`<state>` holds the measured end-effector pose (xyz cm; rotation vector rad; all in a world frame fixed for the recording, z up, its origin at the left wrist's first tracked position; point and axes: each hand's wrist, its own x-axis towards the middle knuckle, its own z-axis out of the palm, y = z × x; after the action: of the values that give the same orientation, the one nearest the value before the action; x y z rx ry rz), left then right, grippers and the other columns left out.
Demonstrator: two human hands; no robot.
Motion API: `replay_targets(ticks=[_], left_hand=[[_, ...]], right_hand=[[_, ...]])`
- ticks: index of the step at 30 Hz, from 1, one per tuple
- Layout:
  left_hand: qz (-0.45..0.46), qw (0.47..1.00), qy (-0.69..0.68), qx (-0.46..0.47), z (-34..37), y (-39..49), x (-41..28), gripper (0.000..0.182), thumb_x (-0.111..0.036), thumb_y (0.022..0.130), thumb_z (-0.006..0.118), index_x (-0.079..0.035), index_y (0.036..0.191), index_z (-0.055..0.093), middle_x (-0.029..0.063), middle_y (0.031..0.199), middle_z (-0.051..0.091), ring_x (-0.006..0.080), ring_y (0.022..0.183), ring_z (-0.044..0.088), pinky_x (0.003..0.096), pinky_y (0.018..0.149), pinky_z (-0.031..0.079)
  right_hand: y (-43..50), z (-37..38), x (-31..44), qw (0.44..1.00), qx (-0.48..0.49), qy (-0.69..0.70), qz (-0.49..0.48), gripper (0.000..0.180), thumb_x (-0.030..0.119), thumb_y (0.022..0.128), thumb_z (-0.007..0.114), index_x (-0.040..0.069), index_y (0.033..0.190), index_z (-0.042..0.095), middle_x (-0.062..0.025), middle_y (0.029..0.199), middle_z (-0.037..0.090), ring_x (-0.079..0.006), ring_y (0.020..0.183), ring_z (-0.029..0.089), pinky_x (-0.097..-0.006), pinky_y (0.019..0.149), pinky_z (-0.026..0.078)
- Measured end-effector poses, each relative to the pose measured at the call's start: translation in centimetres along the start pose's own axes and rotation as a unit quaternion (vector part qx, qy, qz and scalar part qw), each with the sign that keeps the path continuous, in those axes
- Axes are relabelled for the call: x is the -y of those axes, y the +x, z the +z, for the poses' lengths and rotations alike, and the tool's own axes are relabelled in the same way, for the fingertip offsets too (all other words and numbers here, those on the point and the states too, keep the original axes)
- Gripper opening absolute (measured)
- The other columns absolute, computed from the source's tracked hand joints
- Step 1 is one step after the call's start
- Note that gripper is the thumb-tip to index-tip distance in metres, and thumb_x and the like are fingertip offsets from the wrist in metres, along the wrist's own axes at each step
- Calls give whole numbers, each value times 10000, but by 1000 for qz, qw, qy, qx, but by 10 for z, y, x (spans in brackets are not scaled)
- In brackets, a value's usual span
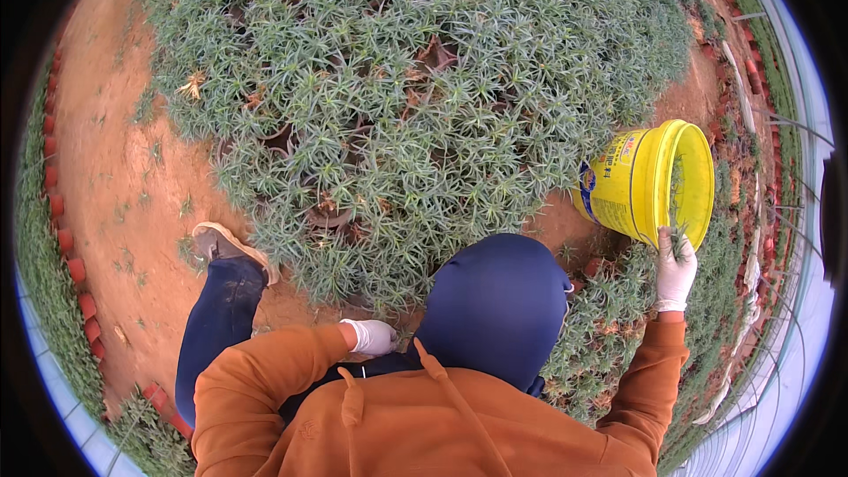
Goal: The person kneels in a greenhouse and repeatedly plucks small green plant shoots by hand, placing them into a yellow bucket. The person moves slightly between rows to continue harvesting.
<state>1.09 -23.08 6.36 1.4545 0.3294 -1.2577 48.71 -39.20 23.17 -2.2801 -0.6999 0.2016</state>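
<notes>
In the head view my right hand (676, 271), in a pale thin glove, is at the near rim of a yellow plastic bucket (613, 179) and holds small green plant cuttings (678, 243) between its fingers. The bucket leans with its mouth to the right; some green cuttings show inside it. My left hand (375, 337), gloved too, is low in front of my body, by the near edge of a dense bed of narrow-leaved green plants (397, 146). Its fingers are partly hidden, and whether it holds anything cannot be told.
Bare reddish soil (126, 165) runs along the left, with a row of red pots (65, 238) beyond it. More plants grow at the lower right beneath the bucket. Dark pot rims (331, 217) show among the foliage. Curved metal hoops stand at the far right.
</notes>
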Motion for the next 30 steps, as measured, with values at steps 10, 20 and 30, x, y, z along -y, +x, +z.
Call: replay_targets(ticks=[10,20,30], left_hand=[[-26,984,-166,53,20,8,41,386,-322,959,508,-30,1129,696,190,1002,719,380,936,669,432,866,510],[13,970,-241,20,-34,51,-40,376,-304,963,513,-40,1166,687,176,1043,719,352,961,670,415,882,508],[36,970,-238,-15,-75,40,-82,371,-287,968,517,-49,1203,679,161,1084,719,323,986,672,397,898,506]], right_hand=[[5,104,-37,921,320,12,223,292,62,937,692,37,1227,688,46,954,668,-25,771,524,-199,669,466],[1,151,-59,851,433,30,295,256,-41,951,600,14,1187,683,12,964,671,-51,811,572,-216,737,496],[11,120,-42,793,369,106,474,174,97,972,647,23,1126,676,7,934,676,-77,795,596,-242,740,502]])
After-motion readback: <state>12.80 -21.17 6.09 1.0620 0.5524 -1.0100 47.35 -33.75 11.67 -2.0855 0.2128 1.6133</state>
